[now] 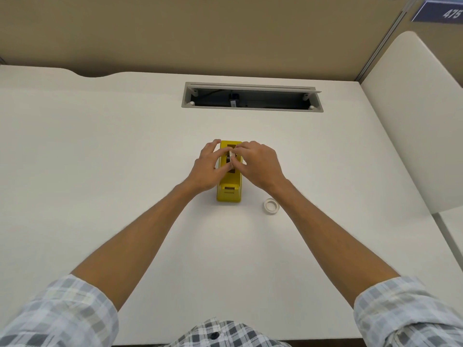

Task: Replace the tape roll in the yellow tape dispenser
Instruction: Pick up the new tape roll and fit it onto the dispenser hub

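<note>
— At the middle of the white desk (100, 146), what stands there?

— The yellow tape dispenser (229, 194), its long side pointing to 12 o'clock. A small whitish roll piece (231, 156) sits in its top opening.

— And the hands?

— The left hand (208, 169) comes from 9 o'clock, the right hand (258, 164) from 3 o'clock. Both pinch narrowly on that roll piece; how firmly, I cannot tell.

— Anything else near?

— A white tape roll (271, 205) lies flat at 4 o'clock from the dispenser, apart from it. A cable slot (251, 96) is at 12 o'clock.
</note>
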A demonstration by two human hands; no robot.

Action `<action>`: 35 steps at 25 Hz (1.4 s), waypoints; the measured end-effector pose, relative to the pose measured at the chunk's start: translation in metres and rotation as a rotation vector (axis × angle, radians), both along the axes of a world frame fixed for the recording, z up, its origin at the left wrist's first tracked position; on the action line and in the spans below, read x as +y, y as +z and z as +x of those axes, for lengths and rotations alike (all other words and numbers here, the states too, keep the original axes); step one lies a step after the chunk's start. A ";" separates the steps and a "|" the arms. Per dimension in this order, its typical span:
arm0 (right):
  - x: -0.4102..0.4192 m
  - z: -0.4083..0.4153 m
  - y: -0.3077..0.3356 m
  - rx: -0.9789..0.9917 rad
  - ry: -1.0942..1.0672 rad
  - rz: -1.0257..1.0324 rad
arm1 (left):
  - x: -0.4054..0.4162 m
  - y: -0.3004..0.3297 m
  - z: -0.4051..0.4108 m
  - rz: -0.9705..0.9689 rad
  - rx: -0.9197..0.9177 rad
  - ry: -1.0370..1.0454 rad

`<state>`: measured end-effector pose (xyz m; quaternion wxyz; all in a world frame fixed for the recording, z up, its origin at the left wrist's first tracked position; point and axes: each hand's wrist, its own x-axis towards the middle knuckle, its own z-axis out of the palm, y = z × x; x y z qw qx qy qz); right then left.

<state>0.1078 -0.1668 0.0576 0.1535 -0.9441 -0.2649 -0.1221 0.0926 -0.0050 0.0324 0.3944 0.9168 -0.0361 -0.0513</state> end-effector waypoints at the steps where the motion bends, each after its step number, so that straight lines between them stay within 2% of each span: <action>1: 0.000 0.000 0.000 -0.004 -0.001 -0.014 | -0.001 0.000 0.001 -0.006 0.008 0.002; 12: -0.002 0.003 0.000 -0.003 -0.012 -0.037 | 0.003 0.000 0.001 -0.054 -0.046 0.028; 18: -0.003 0.005 -0.002 -0.040 -0.001 -0.063 | 0.002 0.001 0.004 -0.017 -0.037 0.032; 26: -0.003 0.009 0.000 -0.037 -0.027 -0.052 | 0.002 0.004 0.006 -0.083 -0.044 0.050; 35: -0.003 0.007 -0.001 -0.048 -0.039 -0.049 | 0.002 0.008 0.005 -0.030 -0.066 0.016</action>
